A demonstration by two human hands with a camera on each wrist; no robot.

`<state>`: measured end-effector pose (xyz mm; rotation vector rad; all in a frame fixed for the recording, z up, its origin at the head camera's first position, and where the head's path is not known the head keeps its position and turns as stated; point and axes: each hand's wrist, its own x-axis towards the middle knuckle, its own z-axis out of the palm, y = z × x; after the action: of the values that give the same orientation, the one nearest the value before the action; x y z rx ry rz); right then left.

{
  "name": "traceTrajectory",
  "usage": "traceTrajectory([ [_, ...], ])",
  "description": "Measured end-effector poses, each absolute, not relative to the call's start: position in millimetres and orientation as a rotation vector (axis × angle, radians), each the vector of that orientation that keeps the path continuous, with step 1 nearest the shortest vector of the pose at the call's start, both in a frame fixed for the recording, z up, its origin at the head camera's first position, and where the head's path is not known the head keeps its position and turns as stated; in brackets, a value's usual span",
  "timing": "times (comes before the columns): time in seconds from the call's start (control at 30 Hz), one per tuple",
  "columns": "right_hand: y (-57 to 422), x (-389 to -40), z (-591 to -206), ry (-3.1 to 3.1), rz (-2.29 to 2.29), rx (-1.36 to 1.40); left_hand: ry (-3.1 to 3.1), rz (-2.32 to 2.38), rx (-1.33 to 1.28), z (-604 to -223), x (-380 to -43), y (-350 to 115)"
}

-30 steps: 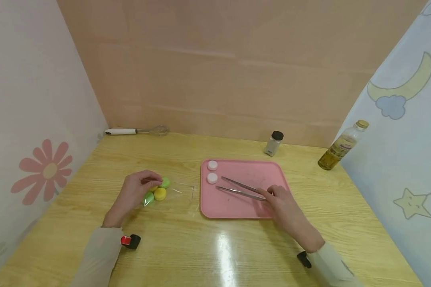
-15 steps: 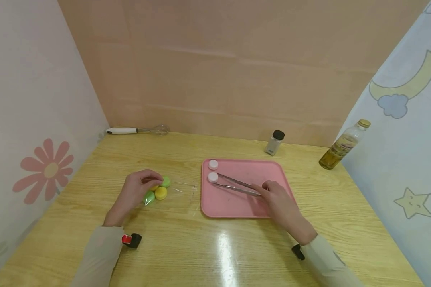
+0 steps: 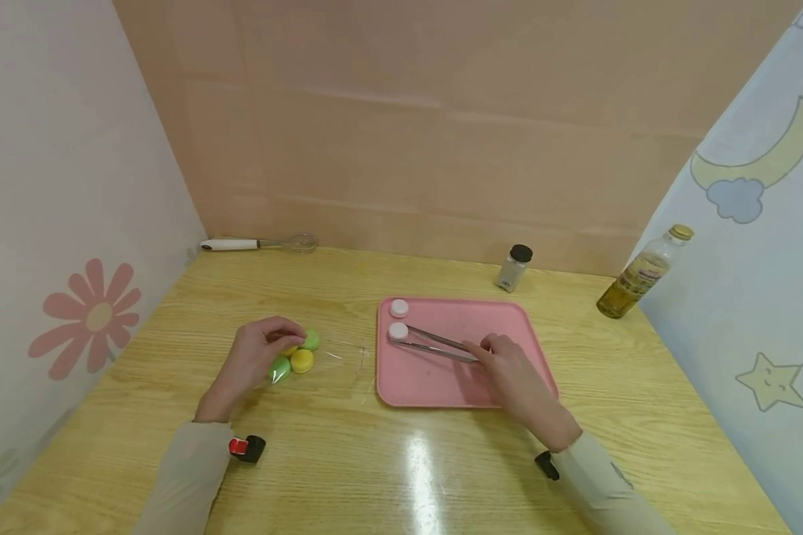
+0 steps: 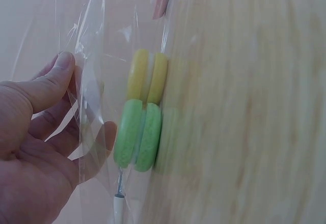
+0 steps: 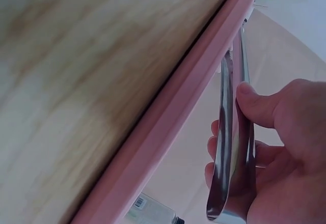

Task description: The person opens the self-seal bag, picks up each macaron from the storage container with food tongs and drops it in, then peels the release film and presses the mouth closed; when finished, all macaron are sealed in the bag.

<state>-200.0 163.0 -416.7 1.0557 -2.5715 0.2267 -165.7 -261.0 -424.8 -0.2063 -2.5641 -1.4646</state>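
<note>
Two pale macarons (image 3: 398,331) lay on the tray (image 3: 428,388) left of the right hand (image 3: 517,377), which gripped tongs (image 3: 442,354) straddling the nearer; the left hand (image 3: 256,355) pinched a clear bag (image 4: 91,96) of coloured macarons (image 3: 302,361).

My left hand (image 4: 41,152) pinches the clear plastic bag (image 4: 91,99) between thumb (image 4: 62,63) and forefinger, my other fingers spread behind the creased film. Through the film I see a green macaron (image 4: 128,135) and, just to its right and touching it, a yellow macaron (image 4: 137,76), each lying flat on the bench (image 4: 239,117), with a pale filling between its shells. One fingertip (image 4: 110,134) is right beside the green one; whether they touch I can't tell. Farther right shows a sliver of the pink tray (image 4: 162,2); at far left, part of a white-handled whisk (image 4: 118,208).
</note>
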Motion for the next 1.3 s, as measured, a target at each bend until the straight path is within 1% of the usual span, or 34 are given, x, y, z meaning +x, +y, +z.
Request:
traceTrajectory([
  [0.57,164.8,-198.5,-418.2,-2.563,0.236,1.051,-2.562,-1.45,-0.222,-425.5,-165.1,-260.7],
  [1.3,158.3,-185.1,-400.8,-2.421,0.333,1.145,-2.559,-1.45,-0.225,-424.9,-166.5,-260.8],
])
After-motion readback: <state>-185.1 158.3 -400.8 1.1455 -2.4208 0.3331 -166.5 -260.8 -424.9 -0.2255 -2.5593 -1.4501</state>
